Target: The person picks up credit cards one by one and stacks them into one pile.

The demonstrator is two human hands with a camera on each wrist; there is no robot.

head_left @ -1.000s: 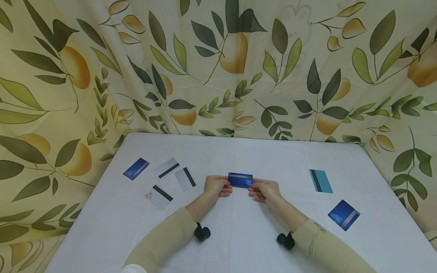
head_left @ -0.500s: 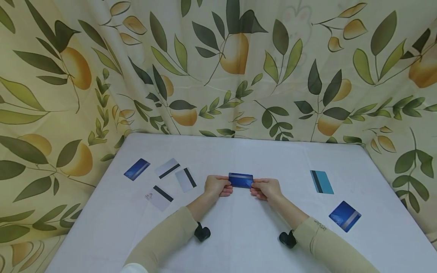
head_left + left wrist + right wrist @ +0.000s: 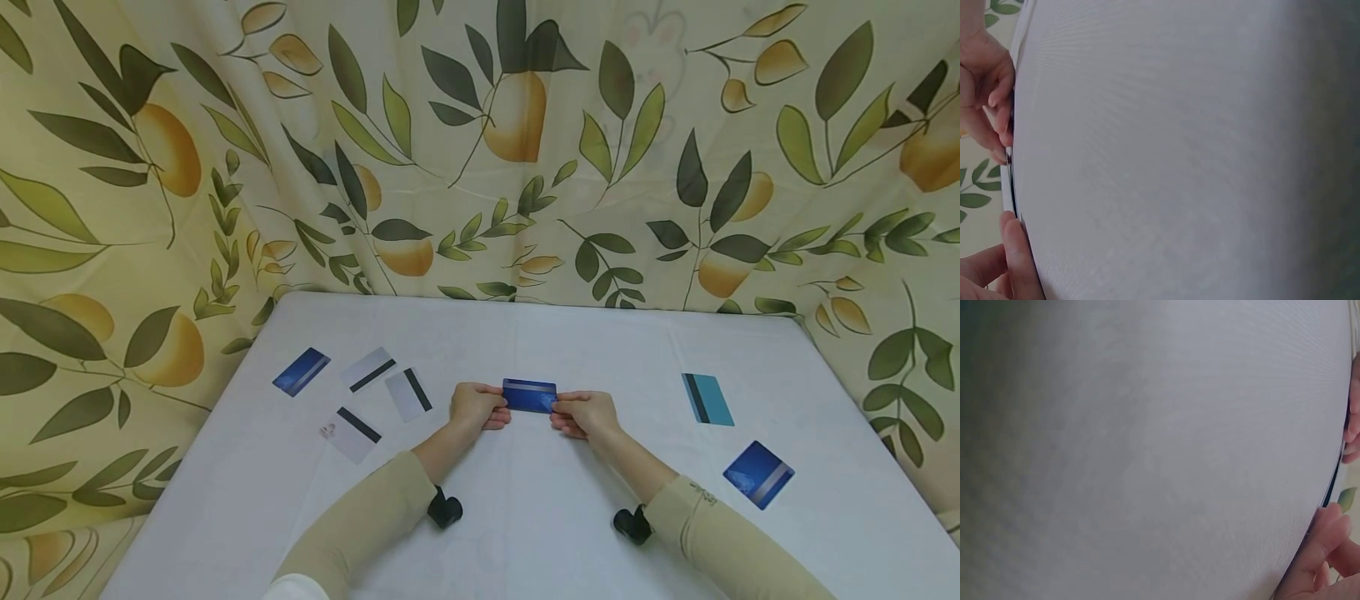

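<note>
A blue card (image 3: 529, 396) with a silver-grey stripe is held level at the middle of the table in the head view. Its left end is pinched between the thumb and fingers of my left hand (image 3: 476, 406). My right hand (image 3: 587, 415) pinches the other end the same way. Seen from the left wrist, the card (image 3: 1012, 187) shows only as a thin dark edge, with the left hand (image 3: 1007, 265) below it and the right hand (image 3: 986, 87) above. In the right wrist view, the right hand (image 3: 1325, 550) is at the lower right, by the card's thin edge.
Left of the hands lie another blue card (image 3: 302, 372) and several pale cards with black stripes, such as one pale card (image 3: 408, 394). On the right are a teal card (image 3: 708, 400) and a blue card (image 3: 759, 475). A patterned curtain (image 3: 480, 208) hangs behind the white table (image 3: 600, 342).
</note>
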